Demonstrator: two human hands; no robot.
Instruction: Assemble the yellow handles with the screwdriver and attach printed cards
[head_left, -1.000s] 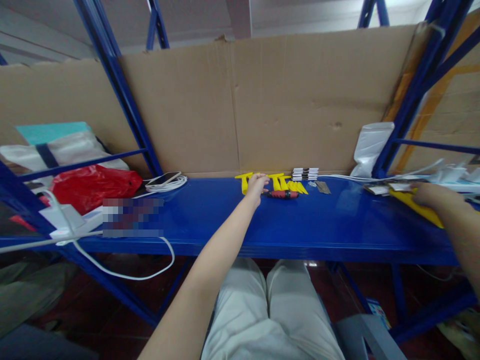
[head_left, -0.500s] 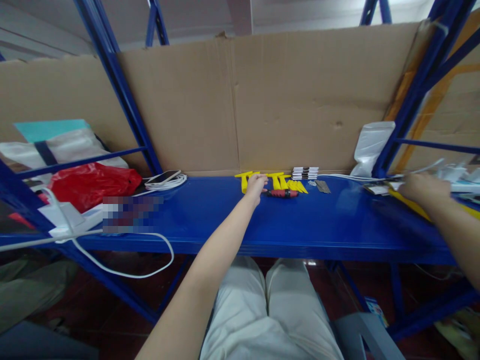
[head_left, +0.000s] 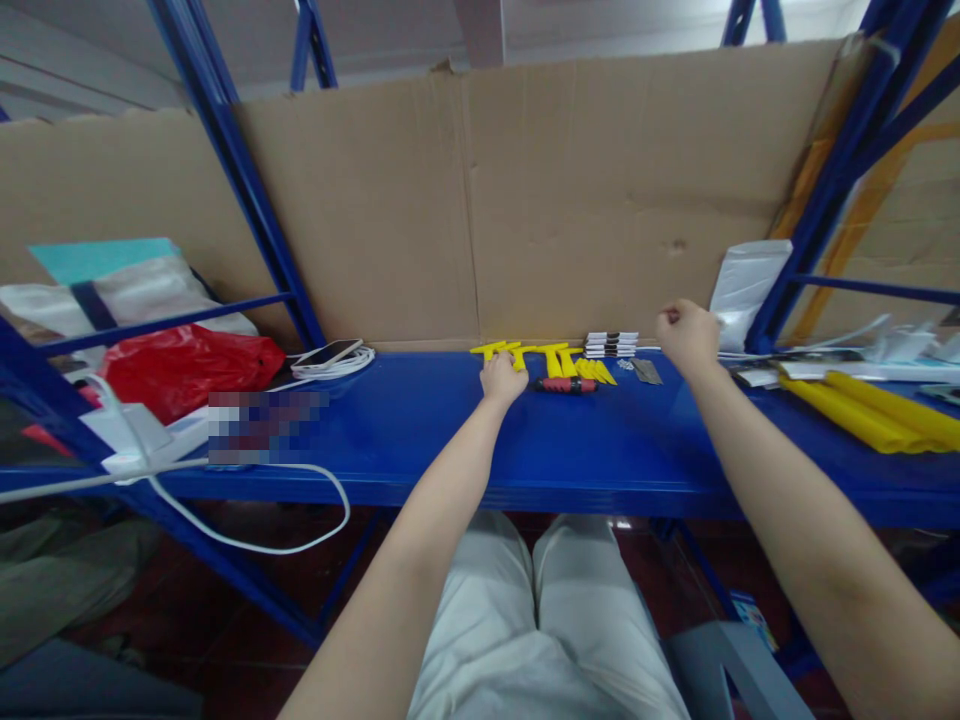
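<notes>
At the back of the blue shelf stands a row of yellow T-shaped pieces (head_left: 556, 360). My left hand (head_left: 504, 380) is at the left ones, its fingers bent and closed at a yellow T-shaped piece (head_left: 519, 356); the fingertips are partly hidden. A red and black screwdriver-like tool (head_left: 564, 385) lies just right of it. My right hand (head_left: 688, 338) is raised in front of the cardboard, left of a white plastic pouch (head_left: 746, 285). Its fingers are curled closed, and whatever may be in them is hidden.
Beside the tool lie small yellow wedges (head_left: 596, 372), stacked white bundles with black bands (head_left: 611, 345) and thin grey strips (head_left: 646, 371). Long yellow pieces (head_left: 870, 412) rest at the right. A white cable (head_left: 300, 548) loops over the shelf's front edge at the left, near a red bag (head_left: 191, 372).
My right hand has left the long yellow pieces at the right and moved leftward and up. My left hand has shifted slightly left and toward me, at the yellow T-shaped pieces.
</notes>
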